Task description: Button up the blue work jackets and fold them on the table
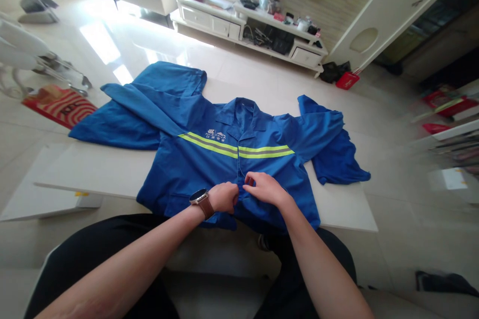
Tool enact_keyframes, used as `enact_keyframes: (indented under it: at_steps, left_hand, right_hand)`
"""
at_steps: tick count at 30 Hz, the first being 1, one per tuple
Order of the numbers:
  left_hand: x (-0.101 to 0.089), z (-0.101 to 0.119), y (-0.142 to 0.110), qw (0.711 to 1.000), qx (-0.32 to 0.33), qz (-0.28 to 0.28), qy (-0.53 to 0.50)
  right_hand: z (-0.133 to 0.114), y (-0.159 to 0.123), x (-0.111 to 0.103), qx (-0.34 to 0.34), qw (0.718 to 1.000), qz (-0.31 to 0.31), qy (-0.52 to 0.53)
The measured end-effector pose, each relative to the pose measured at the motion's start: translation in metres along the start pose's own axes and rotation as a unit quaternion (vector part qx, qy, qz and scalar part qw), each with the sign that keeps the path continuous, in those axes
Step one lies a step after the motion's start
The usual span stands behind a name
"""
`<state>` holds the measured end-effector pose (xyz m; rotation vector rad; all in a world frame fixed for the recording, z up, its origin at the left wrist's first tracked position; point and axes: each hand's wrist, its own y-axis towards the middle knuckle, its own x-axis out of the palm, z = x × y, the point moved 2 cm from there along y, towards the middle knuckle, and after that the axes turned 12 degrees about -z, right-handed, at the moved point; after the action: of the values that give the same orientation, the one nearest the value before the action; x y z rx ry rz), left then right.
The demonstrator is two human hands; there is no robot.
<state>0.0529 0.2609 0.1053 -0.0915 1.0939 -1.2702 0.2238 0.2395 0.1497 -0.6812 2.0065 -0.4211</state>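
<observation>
We have a blue jacket (219, 172) laid front up on a white table (344, 204), collar (245, 113) to the far side, hem over the near edge. A yellow-green band (209, 145) crosses the chest; above it, on the left, pale lettering (216, 134).

Left hand (224, 197): at the lower front opening, fingers curled in. Tips hidden, so we cannot tell whether cloth is pinched. Watch (199, 197) with brown strap on that wrist.

Right hand (264, 188): just beside the left, at the same opening, thumb and forefinger bent toward each other. We cannot tell whether they grip the edge.

One sleeve (149, 107) reaches left, the other (322, 129) right. We note more blue cloth (339, 162) under each; whether it is a separate garment we cannot tell.

Left of the table, a patterned red bag (60, 104) near the jacket's sleeve. Far side, well apart: a white cabinet (204, 19) with small items on top, and a red box (347, 80) on the floor near its right end.
</observation>
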Motion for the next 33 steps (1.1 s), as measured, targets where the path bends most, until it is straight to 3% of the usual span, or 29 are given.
enact_keyframes:
  at_steps: [9,14,22,27,33]
  left_hand:
    - [-0.007,0.001,0.000,1.000,-0.013,-0.027,-0.008]
    - [-0.009,-0.001,0.000,0.999,-0.026,-0.024,-0.020]
    - [-0.030,0.020,-0.021,0.998,-0.034,-0.040,0.031]
    - [-0.054,0.020,-0.031,0.997,-0.065,0.006,0.048]
    - [-0.083,0.019,-0.023,0.996,-0.078,0.039,0.017]
  right_hand:
    - [-0.009,0.002,0.013,-0.115,0.993,0.007,-0.032]
    - [-0.006,0.006,0.014,-0.020,0.996,-0.022,-0.079]
    - [-0.013,0.033,0.023,0.143,0.983,0.028,-0.108]
    - [-0.015,0.041,0.023,0.170,0.979,0.041,-0.099]
    - [-0.017,0.025,-0.020,0.125,0.983,0.101,-0.088]
